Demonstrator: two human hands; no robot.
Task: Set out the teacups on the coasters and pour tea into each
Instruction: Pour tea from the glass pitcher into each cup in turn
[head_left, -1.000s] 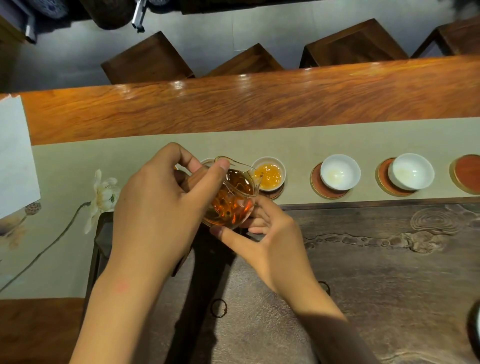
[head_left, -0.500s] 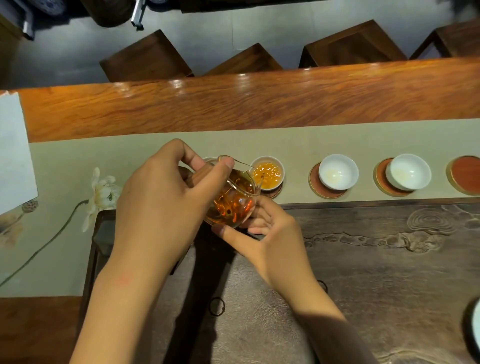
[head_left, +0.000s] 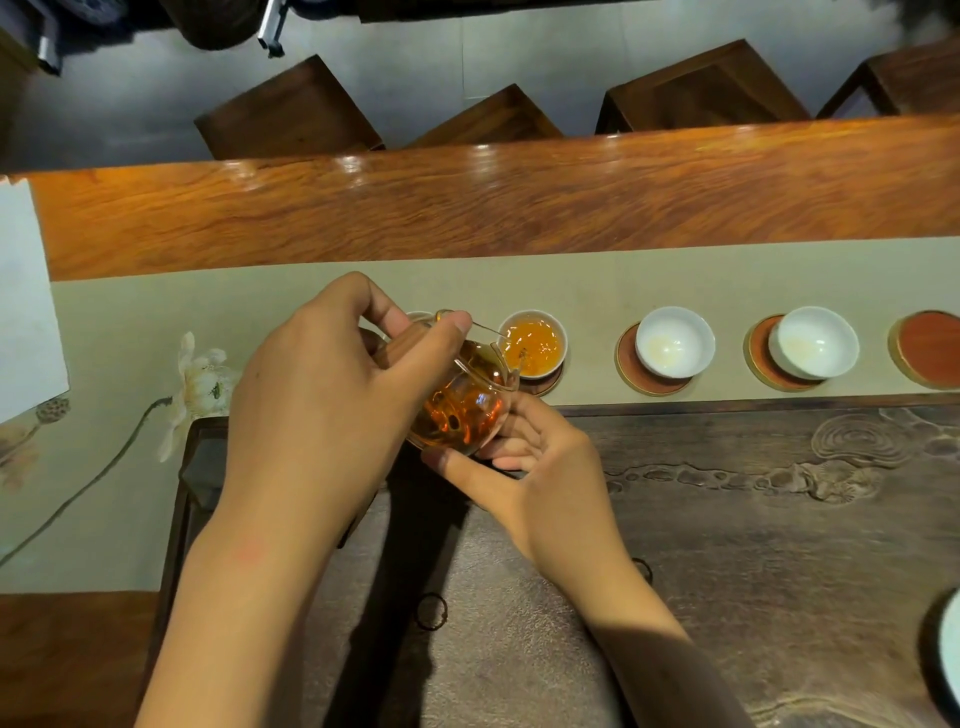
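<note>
Left hand (head_left: 317, 395): thumb and fingers curled round the wooden side handle of the clear glass tea pitcher (head_left: 462, 400), thumb tip lying along the rim. Right hand (head_left: 535, 467): fingers cupped under and against the pitcher's rounded belly, thumb stretched along the underside, giving support rather than a full grasp. Pitcher is tilted to the right, amber tea pooled in the lower half, spout directly over the near edge of the first small white porcelain teacup (head_left: 534, 343). That cup sits on a round brown coaster (head_left: 543, 383) and already holds orange tea to a fair level. Two more white teacups, the second teacup (head_left: 675, 340) and the third teacup (head_left: 813, 342), stand on their own coasters to the right, apparently dry. A bare red coaster (head_left: 930, 348) lies at the far right edge; no cup on it. All rest on a pale green table runner (head_left: 597, 283) beside the dark carved tea tray (head_left: 753, 493). Judgement: first pour is near complete. To finish cleanly, level the pitcher by the handle wrist, keep the supporting hand under the belly, let the spout stop dripping before travelling right to the second teacup.
</note>
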